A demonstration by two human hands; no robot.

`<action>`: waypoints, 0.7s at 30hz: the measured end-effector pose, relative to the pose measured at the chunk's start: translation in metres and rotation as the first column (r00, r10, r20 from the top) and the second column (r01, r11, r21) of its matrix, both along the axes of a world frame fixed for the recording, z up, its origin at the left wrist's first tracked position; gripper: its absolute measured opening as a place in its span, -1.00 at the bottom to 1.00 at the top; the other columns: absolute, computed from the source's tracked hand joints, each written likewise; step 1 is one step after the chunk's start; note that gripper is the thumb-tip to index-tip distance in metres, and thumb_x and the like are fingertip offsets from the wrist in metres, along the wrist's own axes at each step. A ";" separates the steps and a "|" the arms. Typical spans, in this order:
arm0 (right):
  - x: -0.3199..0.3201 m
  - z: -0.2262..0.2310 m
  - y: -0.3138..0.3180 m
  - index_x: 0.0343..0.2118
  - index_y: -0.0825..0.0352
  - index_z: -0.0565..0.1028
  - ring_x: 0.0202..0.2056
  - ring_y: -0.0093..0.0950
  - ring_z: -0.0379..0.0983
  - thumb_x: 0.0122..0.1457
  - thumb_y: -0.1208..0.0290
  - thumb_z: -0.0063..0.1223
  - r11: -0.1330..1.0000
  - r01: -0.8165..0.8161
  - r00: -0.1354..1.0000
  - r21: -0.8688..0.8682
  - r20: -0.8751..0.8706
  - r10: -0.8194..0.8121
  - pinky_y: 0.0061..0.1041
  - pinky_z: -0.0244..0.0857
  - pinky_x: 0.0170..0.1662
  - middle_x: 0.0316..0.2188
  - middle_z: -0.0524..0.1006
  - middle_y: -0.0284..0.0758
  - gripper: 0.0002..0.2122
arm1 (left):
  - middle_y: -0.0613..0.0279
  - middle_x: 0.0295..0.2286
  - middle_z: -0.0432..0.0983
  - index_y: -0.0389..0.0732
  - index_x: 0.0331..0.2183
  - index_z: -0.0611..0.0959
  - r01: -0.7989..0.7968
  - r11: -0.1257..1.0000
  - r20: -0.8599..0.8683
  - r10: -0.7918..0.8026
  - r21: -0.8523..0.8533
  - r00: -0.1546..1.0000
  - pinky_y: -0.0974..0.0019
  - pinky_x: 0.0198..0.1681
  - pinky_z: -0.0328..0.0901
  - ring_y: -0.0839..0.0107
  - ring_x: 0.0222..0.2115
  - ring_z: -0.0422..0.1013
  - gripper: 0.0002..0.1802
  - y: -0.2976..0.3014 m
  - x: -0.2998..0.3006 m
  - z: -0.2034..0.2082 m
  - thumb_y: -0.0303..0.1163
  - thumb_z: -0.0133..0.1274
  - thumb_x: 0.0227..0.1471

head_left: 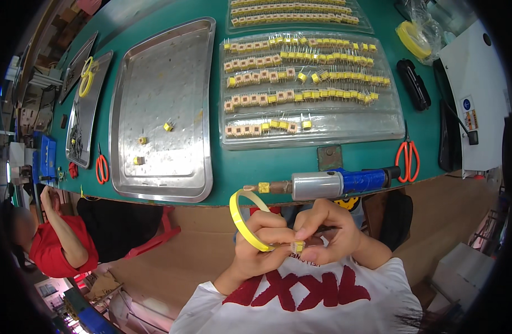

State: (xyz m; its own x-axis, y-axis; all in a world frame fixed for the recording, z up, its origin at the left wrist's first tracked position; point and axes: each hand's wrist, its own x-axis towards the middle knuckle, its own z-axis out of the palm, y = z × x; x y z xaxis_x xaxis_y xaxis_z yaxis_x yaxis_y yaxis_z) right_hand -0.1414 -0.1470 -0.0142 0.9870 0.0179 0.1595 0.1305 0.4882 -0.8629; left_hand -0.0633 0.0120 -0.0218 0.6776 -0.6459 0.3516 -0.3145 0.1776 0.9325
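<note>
In front of my chest both hands are closed and meet at a small yellow-wrapped transformer [298,246]. My right hand [333,234] pinches it between thumb and fingers. A roll of yellow tape [240,221] stands up from my left hand [262,239], its ring held by the curled fingers. The left fingertips touch the left side of the transformer or the tape on it; which one I cannot tell. Just beyond the hands, at the table edge, lies a blue and silver winding tool [317,185] with a yellow-wrapped piece [264,187] near its tip.
A clear plastic tray [311,136] bears rows of similar transformers; another tray [295,26] lies behind it. Left of it, a metal tray [161,100] has 3 loose pieces. Red-handled scissors [407,161] lie right, another pair [101,167] left. A person in red [64,245] sits at left.
</note>
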 end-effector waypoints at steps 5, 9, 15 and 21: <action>-0.002 -0.004 0.005 -0.25 0.34 0.35 -0.50 -0.70 0.30 -0.02 0.64 0.12 0.996 0.020 1.000 0.084 -0.024 -0.018 -0.74 0.12 -0.50 -0.40 0.44 -0.32 -0.73 | 0.24 -0.45 0.37 -0.20 -0.40 0.62 -0.012 1.000 0.015 0.012 0.016 1.000 0.42 -0.53 0.24 0.43 -0.53 0.35 -0.67 0.000 0.000 0.000 -0.65 0.26 -0.37; -0.002 -0.001 0.007 -0.23 0.31 0.37 -0.52 -0.76 0.29 -0.02 0.65 0.11 0.996 0.043 0.999 0.075 -0.029 -0.041 -0.76 0.12 -0.53 -0.40 0.41 -0.42 -0.73 | 0.25 -0.45 0.36 -0.19 -0.39 0.62 -0.051 0.998 0.050 0.050 0.030 0.998 0.41 -0.52 0.27 0.42 -0.52 0.36 -0.65 0.002 -0.004 0.002 -0.66 0.26 -0.38; -0.004 0.009 0.003 -0.29 0.37 0.32 -0.48 -0.65 0.31 -0.07 0.63 0.09 0.998 0.028 0.994 -0.055 -0.105 -0.034 -0.71 0.13 -0.49 -0.42 0.46 -0.24 -0.74 | 0.26 -0.45 0.36 -0.19 -0.38 0.61 -0.101 0.992 0.153 0.089 0.076 0.984 0.39 -0.53 0.28 0.39 -0.53 0.38 -0.61 0.002 -0.003 0.008 -0.69 0.25 -0.41; -0.003 0.014 -0.001 -0.25 0.38 0.33 -0.55 -0.66 0.31 -0.12 0.66 0.07 0.960 0.048 0.996 -0.276 -0.064 -0.068 -0.71 0.15 -0.55 -0.44 0.46 -0.26 -0.69 | 0.24 -0.44 0.36 -0.22 -0.37 0.60 -0.116 0.990 0.224 0.097 0.075 0.970 0.38 -0.53 0.28 0.38 -0.54 0.39 -0.59 0.001 0.000 0.012 -0.71 0.25 -0.43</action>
